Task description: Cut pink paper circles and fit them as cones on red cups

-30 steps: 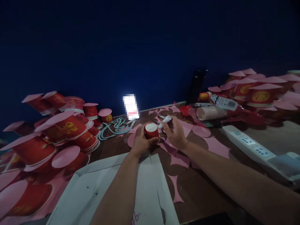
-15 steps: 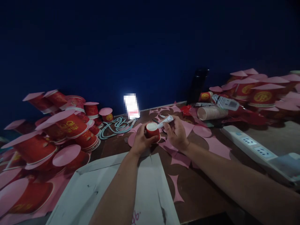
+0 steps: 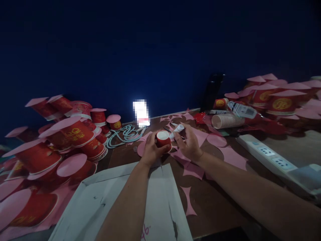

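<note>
Left fingers (image 3: pixel 151 140): around red cup (image 3: pixel 162 143)
Right fingers (image 3: pixel 179 140): gripping white tube (image 3: pixel 178 129)
Tabletop (image 3: pixel 218 204): room between carton (image 3: pixel 160 192), power strip (image 3: pixel 265 151) and front edge (image 3: pixel 218 233)

This is looking like a makeshift craft workspace: red cups (image 3: pixel 84 134) with pink discs (image 3: pixel 72 165) are crowding nine and three o'clock, and pink paper offcuts (image 3: pixel 192 171) are littering the tabletop (image 3: pixel 213 216) at five o'clock.

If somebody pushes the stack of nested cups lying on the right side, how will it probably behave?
The stack of nested cups may roll, since it lies sideways on round rims. It is probably light, as the cups look thin-walled. The labelled plastic wrapping, which seems to overlap one end, might hinder it.
</note>
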`<state>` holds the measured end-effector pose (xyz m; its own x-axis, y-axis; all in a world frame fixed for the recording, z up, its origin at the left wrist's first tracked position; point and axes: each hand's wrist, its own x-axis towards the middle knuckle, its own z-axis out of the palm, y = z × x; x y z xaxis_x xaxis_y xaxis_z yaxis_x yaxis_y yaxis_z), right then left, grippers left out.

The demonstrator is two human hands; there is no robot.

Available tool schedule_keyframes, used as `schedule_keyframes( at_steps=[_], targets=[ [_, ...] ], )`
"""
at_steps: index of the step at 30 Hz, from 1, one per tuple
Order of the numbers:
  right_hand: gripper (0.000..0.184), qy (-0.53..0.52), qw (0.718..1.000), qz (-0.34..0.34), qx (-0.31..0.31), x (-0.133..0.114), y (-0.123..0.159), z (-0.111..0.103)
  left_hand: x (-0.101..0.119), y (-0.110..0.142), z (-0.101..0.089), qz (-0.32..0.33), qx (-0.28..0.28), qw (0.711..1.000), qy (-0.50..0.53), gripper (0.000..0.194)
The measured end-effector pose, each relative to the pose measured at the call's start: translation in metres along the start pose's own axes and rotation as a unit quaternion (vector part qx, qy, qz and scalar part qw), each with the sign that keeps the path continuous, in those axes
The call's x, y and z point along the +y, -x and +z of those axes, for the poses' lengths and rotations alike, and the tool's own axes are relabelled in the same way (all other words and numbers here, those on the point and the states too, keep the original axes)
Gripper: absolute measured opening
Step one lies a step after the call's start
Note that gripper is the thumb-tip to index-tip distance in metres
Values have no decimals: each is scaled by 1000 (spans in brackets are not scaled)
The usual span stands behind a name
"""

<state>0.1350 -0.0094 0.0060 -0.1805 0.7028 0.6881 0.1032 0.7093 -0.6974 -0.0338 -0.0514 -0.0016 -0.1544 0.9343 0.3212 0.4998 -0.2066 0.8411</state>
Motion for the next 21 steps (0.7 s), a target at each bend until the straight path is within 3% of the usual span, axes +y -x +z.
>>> schedule_keyframes(
  at_steps=[3,6,11,16,21],
  targets=[
    [21,14,1000,5,5,1,-1,-1,1,0,0,21,39,997,-59,64],
    [20,3,1000,11,11,-1,-1,-1,1,-1,3,24,83,989,-123,80],
    [20,-18,1000,11,18,-3,-1,-1,3,-1,5,6,64,989,-132,104],
    [20,-45,999,13,12,-5,-1,-1,2,0,-3,-32,8,998,-47,90],
    [26,-55,998,30,-10,-5,1,1,-3,-6,0,-17,34,998,-40,64]
  ],
)
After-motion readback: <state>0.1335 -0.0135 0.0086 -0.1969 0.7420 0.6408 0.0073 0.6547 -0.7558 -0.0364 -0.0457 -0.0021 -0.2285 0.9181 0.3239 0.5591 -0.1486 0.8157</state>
